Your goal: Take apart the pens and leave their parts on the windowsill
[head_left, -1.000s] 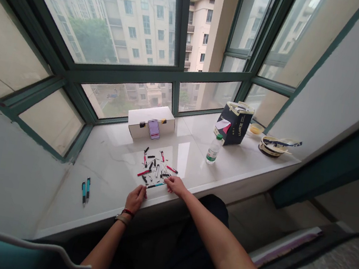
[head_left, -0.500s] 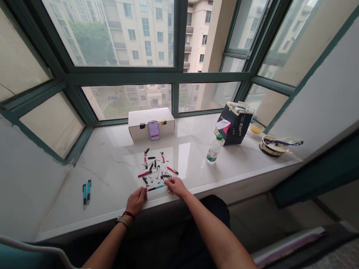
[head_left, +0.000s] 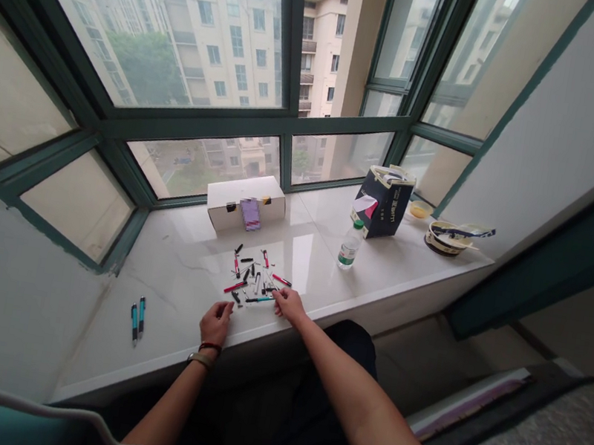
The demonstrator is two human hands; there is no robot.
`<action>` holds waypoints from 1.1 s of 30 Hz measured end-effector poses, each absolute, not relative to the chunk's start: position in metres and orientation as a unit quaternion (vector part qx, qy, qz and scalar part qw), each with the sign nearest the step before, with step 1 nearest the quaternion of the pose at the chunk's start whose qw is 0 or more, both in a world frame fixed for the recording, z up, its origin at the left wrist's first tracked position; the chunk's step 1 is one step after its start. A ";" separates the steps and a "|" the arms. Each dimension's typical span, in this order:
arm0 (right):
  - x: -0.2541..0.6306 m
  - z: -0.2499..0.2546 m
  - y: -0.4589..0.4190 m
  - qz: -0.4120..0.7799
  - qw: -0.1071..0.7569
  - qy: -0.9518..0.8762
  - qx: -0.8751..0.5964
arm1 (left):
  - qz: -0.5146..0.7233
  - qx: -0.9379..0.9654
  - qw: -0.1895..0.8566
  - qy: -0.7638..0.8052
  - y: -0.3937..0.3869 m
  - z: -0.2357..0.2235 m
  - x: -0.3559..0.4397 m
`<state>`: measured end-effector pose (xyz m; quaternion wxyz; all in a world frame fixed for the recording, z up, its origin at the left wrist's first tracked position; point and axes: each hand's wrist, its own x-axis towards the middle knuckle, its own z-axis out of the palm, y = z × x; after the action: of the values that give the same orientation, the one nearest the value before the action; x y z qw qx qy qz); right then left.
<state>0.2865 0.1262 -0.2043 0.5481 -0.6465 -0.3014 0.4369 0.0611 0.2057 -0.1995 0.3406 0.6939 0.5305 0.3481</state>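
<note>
My right hand (head_left: 288, 305) pinches one end of a blue pen with a black grip (head_left: 261, 299), which points left over the loose pen parts. To its left, my left hand (head_left: 217, 321) is near the sill's front edge, apart from the pen. Its fingers are curled together, and anything between them is too small to make out. Just beyond both hands lie scattered pen parts: a red barrel (head_left: 235, 286), another red piece (head_left: 282, 280), a black piece (head_left: 246, 260) and several small metal bits. Two blue pens (head_left: 137, 319) lie side by side at the left.
A white box (head_left: 246, 203) stands against the window with a blurred purple packet (head_left: 251, 215) at its front. Farther right are a green-capped bottle (head_left: 349, 246), a dark carton (head_left: 384, 202), and a bowl (head_left: 446, 240) with a lid and utensil. The white sill's edge (head_left: 376, 291) runs in front.
My left hand has come away from the blue pen's tip, moving left. My right hand still holds the pen, now slightly farther over the parts. The view has shifted slightly.
</note>
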 end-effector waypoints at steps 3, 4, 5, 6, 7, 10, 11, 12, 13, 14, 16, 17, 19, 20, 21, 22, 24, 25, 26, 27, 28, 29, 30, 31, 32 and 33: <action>0.285 -0.203 0.128 0.417 0.535 -0.308 -0.667 | 0.342 0.689 0.336 0.544 0.225 -0.195 0.067; 0.284 -0.203 0.128 0.409 0.529 -0.310 -0.675 | 0.338 0.691 0.335 0.544 0.233 -0.192 0.069; 0.283 -0.202 0.128 0.401 0.524 -0.313 -0.683 | 0.334 0.696 0.335 0.540 0.240 -0.189 0.071; 0.282 -0.201 0.127 0.395 0.520 -0.315 -0.689 | 0.328 0.702 0.337 0.534 0.247 -0.186 0.074; 0.281 -0.200 0.127 0.390 0.517 -0.317 -0.693 | 0.322 0.710 0.338 0.527 0.253 -0.183 0.076; 0.280 -0.198 0.126 0.380 0.509 -0.322 -0.701 | 0.311 0.726 0.335 0.514 0.264 -0.175 0.082; 0.280 -0.198 0.126 0.378 0.509 -0.323 -0.703 | 0.309 0.730 0.330 0.513 0.265 -0.173 0.083; 0.280 -0.199 0.126 0.376 0.508 -0.322 -0.705 | 0.307 0.733 0.326 0.511 0.265 -0.172 0.083; 0.281 -0.199 0.127 0.375 0.509 -0.321 -0.705 | 0.305 0.738 0.322 0.508 0.263 -0.172 0.082; 0.281 -0.200 0.127 0.375 0.510 -0.321 -0.705 | 0.303 0.745 0.318 0.502 0.259 -0.172 0.081; 0.282 -0.202 0.128 0.378 0.512 -0.321 -0.702 | 0.297 0.760 0.315 0.484 0.248 -0.174 0.078; 0.282 -0.203 0.128 0.380 0.512 -0.322 -0.700 | 0.292 0.772 0.316 0.468 0.242 -0.176 0.075; 0.283 -0.205 0.129 0.384 0.514 -0.325 -0.695 | 0.278 0.801 0.316 0.426 0.231 -0.180 0.071; 0.283 -0.206 0.129 0.387 0.515 -0.327 -0.692 | 0.270 0.814 0.316 0.406 0.226 -0.183 0.070; 0.284 -0.207 0.129 0.390 0.515 -0.329 -0.689 | 0.262 0.824 0.314 0.392 0.222 -0.185 0.069; 0.284 -0.208 0.129 0.393 0.515 -0.332 -0.686 | 0.256 0.830 0.312 0.385 0.220 -0.186 0.068; 0.285 -0.208 0.129 0.397 0.515 -0.335 -0.682 | 0.250 0.829 0.312 0.392 0.217 -0.189 0.067; 0.285 -0.208 0.129 0.398 0.515 -0.336 -0.681 | 0.247 0.827 0.314 0.396 0.216 -0.189 0.068; 0.285 -0.208 0.128 0.398 0.515 -0.336 -0.681 | 0.245 0.826 0.316 0.398 0.215 -0.189 0.068; 0.285 -0.207 0.128 0.399 0.515 -0.336 -0.680 | 0.243 0.825 0.318 0.399 0.214 -0.189 0.069; 0.285 -0.206 0.128 0.399 0.515 -0.336 -0.680 | 0.242 0.825 0.320 0.399 0.213 -0.189 0.070; 0.285 -0.205 0.128 0.400 0.515 -0.337 -0.679 | 0.240 0.824 0.323 0.398 0.212 -0.188 0.071; 0.284 -0.205 0.127 0.401 0.514 -0.338 -0.679 | 0.239 0.824 0.324 0.398 0.210 -0.187 0.072; 0.284 -0.204 0.127 0.402 0.513 -0.339 -0.679 | 0.237 0.824 0.327 0.397 0.209 -0.187 0.073; 0.284 -0.204 0.127 0.403 0.512 -0.340 -0.679 | 0.235 0.825 0.329 0.396 0.207 -0.186 0.074; 0.284 -0.204 0.127 0.403 0.511 -0.340 -0.679 | 0.232 0.825 0.331 0.396 0.205 -0.186 0.075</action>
<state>0.2841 0.1272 -0.2040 0.5110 -0.6787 -0.3399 0.4034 0.0746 0.2053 -0.1855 0.3307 0.8248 0.3959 0.2316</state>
